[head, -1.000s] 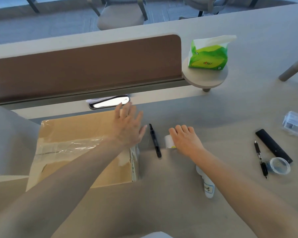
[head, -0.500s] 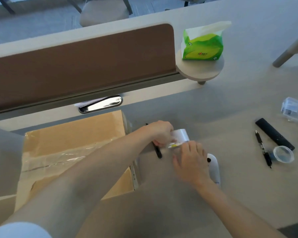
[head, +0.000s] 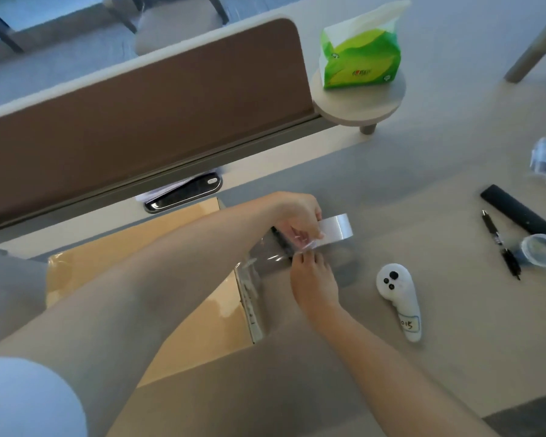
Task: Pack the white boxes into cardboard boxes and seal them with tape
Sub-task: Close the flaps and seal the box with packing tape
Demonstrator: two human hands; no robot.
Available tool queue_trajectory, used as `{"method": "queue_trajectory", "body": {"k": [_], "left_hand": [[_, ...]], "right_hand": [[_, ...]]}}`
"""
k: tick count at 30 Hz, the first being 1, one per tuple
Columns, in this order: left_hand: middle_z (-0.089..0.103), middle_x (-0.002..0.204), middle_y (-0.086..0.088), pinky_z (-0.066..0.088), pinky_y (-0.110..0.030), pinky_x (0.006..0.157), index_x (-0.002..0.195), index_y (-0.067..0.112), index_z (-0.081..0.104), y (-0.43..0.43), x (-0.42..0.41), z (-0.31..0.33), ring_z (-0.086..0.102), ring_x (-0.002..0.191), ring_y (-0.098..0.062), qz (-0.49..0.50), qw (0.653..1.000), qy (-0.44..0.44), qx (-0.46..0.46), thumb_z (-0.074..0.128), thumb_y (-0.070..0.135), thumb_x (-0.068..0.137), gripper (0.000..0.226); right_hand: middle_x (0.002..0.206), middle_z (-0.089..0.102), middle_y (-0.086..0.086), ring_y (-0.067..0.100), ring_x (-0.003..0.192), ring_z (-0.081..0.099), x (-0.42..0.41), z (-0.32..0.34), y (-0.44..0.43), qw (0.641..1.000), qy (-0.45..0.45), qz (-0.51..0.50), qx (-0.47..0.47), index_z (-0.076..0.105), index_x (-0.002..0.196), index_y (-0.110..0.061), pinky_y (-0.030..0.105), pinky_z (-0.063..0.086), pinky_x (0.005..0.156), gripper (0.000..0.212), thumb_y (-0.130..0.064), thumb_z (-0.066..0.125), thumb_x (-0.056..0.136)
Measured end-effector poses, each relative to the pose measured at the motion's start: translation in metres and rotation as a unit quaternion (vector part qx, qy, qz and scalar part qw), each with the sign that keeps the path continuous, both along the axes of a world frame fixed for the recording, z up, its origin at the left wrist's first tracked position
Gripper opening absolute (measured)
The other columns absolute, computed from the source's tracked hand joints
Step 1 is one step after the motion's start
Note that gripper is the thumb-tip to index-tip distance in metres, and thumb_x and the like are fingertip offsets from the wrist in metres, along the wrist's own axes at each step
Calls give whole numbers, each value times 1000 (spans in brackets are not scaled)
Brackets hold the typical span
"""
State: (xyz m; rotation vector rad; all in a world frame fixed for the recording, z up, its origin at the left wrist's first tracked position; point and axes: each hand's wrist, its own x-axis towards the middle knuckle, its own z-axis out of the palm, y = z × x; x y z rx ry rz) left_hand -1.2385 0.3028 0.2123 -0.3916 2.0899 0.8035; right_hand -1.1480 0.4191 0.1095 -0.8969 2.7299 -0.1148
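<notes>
At the centre of the frame our left hand [head: 297,216] grips the tape roll [head: 338,227], fingers curled round it. Just below, our right hand [head: 314,287] pinches the free end. A clear strip [head: 265,258] stretches out between them, apparently toward the cardboard box [head: 158,272] at centre left, though glare blurs its edge. The tape is light, thin and sticky and will crease or cling to itself. We judge it best held taut by its corners, with the roll gripped by its rim.
</notes>
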Motion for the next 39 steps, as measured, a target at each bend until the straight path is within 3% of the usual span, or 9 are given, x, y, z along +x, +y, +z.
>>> {"method": "queue_trajectory", "body": {"k": [6, 10, 17, 20, 25, 28, 33, 36, 39], "left_hand": [[70, 88, -23, 62, -39, 71, 95, 6, 56, 4, 1, -4, 70, 70, -26, 48, 997, -47, 47, 63, 10, 98, 8], [69, 85, -24, 61, -44, 77, 104, 5, 54, 12, 0, 0, 70, 77, -33, 33, 997, -57, 30, 60, 9, 99, 9], [70, 88, -18, 61, -40, 72, 103, 7, 56, 20, 2, -1, 69, 73, -27, 29, 999, -34, 4, 61, 9, 99, 7], [70, 98, -21, 61, -39, 74, 101, 8, 57, 23, 2, -2, 68, 80, -29, 16, 1000, -24, -3, 61, 7, 98, 5], [72, 97, -19, 61, -37, 76, 108, 7, 58, 24, 4, -2, 70, 82, -27, 3, 1000, -22, -4, 58, 9, 100, 8], [71, 87, -16, 62, -32, 65, 107, 5, 59, 23, 6, -2, 69, 71, -22, 1, 1000, -19, 10, 56, 8, 101, 8], [74, 87, -15, 62, -31, 62, 108, -1, 62, 21, 6, 3, 72, 69, -21, -13, 999, -30, 32, 58, 10, 100, 14], [74, 82, -12, 63, -36, 73, 112, -3, 62, 19, 4, 5, 72, 76, -24, -13, 999, -21, 31, 59, 11, 100, 18], [76, 89, -14, 62, -38, 80, 110, -3, 63, 18, 4, 4, 72, 86, -28, -8, 999, -8, 33, 60, 11, 100, 18]], "right_hand": [[118, 55, 13, 29, 105, 58, -7, 8, 25, 993, -95, -68, 27, 48, 128, -4, 34, 50, 76, 38, -12, 53, 91], [131, 47, 18, 31, 108, 55, -7, 7, 42, 996, -37, -50, 63, 32, 143, 3, 36, 49, 77, 58, -14, 49, 90], [89, 59, 13, 31, 74, 55, 8, -14, 61, 997, 12, 70, -1, 62, 83, -9, 37, 43, 56, 24, -26, 73, 70], [90, 58, 10, 29, 79, 57, 7, -13, 66, 998, -11, 63, 16, 62, 87, -9, 38, 46, 60, 24, -20, 78, 73], [109, 54, 8, 31, 95, 59, 6, 7, 81, 994, -95, 63, 5, 46, 112, -9, 39, 42, 67, 14, -13, 45, 98], [101, 44, 4, 38, 79, 60, 12, 40, 92, 985, -139, 52, -88, 42, 105, -13, 38, 36, 57, 11, -23, 43, 99], [76, 53, 5, 39, 39, 49, 32, 88, 83, 971, 18, 31, -237, 53, 89, -11, 29, 28, 36, 13, -21, 49, 83], [80, 57, 7, 40, 48, 58, 36, 100, 60, 979, 31, 3, -202, 57, 108, -10, 32, 32, 40, 28, -6, 62, 81], [106, 57, 10, 41, 79, 66, 36, 104, 42, 989, 26, 9, -149, 35, 143, -12, 37, 35, 54, 53, -3, 45, 91]]}}
